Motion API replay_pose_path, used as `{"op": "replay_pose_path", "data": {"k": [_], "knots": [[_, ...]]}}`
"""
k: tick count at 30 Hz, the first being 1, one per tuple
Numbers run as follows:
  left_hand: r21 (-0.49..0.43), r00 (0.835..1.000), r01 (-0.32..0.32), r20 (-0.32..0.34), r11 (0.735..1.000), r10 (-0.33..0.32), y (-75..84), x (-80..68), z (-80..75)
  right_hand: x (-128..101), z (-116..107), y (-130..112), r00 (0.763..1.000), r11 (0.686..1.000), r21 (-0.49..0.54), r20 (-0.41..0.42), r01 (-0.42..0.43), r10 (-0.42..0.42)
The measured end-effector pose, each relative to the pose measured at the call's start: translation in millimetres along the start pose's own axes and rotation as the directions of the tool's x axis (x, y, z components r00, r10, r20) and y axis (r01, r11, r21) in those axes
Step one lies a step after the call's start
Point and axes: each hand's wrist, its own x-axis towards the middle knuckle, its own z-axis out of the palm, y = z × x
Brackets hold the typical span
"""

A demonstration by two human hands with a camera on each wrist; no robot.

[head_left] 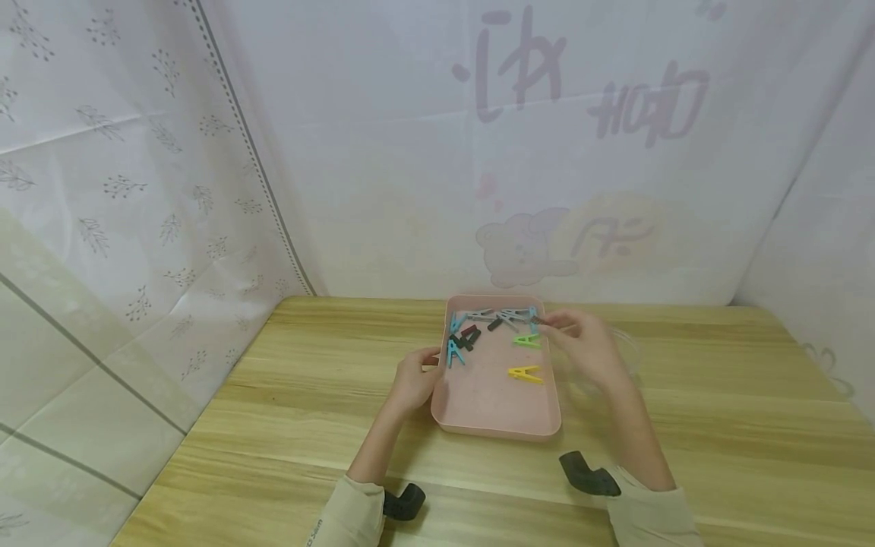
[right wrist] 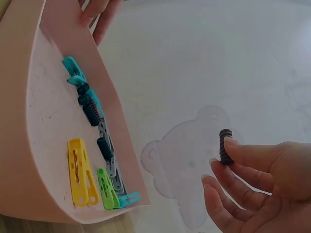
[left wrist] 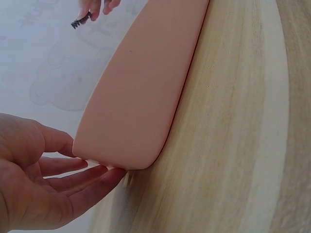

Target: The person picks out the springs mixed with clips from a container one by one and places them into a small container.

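Starting at our left hand (head_left: 412, 377), we have the fingers laid out nearly straight and relaxed against the left wall of the pink tray (head_left: 494, 422). From the left wrist view the fingertips (left wrist: 104, 171) touch the tray's near corner and grip nothing; this looks like a steadying touch that keeps the tray from sliding on the wooden table (head_left: 273, 395).

Just past those fingers, inside the tray, lie the clothespins. Nearest the left hand is a blue pin (head_left: 454, 352), with dark pins (head_left: 469, 336) beside it. Farther along the back wall sits a row of grey pins (head_left: 499, 314). Toward our right hand lie a green pin (head_left: 527, 340) and, nearer to us, a yellow pin (head_left: 525, 373), both flat on the tray floor and apart from each other.

Our right hand (head_left: 583, 346) hovers over the tray's far right corner, fingers curled. It pinches a small dark clothespin (right wrist: 225, 146) between thumb and fingertips, lifted clear of the tray and touching none of the other pins. The pinch sits at one end, so most of the pin stands free above the fingers.
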Motion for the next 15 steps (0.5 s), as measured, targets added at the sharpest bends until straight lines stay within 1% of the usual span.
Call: {"op": "replay_pose_path", "data": {"k": [8, 15], "knots": [[-0.003, 1.000, 0.006, -0.002, 1.000, -0.006, 2.1, -1.4, -0.4, -3, -5, -1, 1.000, 1.000, -0.007, 0.009, -0.015, 0.015], [-0.001, 1.000, 0.014, 0.003, 1.000, -0.014, 2.9, -1.4, -0.6, -5, -13, -2, 1.000, 0.998, -0.052, 0.009, -0.030, 0.030]]}}
